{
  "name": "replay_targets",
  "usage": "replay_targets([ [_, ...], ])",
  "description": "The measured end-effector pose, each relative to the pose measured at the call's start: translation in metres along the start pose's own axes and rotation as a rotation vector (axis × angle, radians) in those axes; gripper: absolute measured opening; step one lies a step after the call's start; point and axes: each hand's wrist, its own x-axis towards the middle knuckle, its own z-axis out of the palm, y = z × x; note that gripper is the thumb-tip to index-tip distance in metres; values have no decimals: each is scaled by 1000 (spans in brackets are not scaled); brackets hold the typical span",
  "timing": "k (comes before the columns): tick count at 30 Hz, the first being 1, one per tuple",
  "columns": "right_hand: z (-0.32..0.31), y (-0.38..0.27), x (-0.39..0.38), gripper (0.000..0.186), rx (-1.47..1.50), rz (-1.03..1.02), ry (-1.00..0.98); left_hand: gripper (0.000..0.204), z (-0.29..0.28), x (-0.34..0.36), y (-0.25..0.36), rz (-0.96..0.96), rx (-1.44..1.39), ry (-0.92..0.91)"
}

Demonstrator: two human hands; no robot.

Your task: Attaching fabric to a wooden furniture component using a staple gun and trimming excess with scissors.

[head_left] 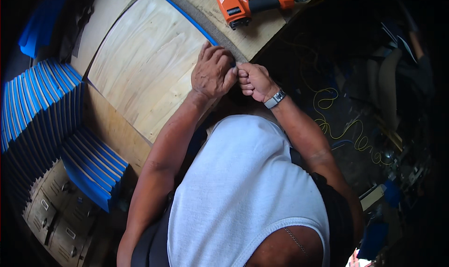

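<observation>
A pale plywood panel point(145, 65) lies on the workbench point(110, 126), with blue fabric point(187, 16) wrapped along its far edge. My left hand point(213, 73) presses flat on the panel's right corner, fingers spread over the blue edge. My right hand point(255, 81), with a watch on the wrist, is clenched right beside it at the corner, pinching the fabric there. What lies between its fingers is hidden.
An orange staple gun point(250, 5) lies on the bench beyond the panel, its yellow hose point(336, 126) coiling on the dark floor to the right. Stacks of blue-covered panels point(42, 103) stand at the left, above a drawer cabinet point(56, 215).
</observation>
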Motion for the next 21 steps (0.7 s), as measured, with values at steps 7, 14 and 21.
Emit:
replay_targets([
  [7,5,2,-7,40,-281,-105,113,29,-8,-3,-3,205,-45,-77],
  [14,6,10,0,42,-927,-656,226,31,2,-4,-11,181,-14,-95],
  [21,-5,-11,-17,43,-670,-283,68,20,4,-2,-10,158,13,-94],
])
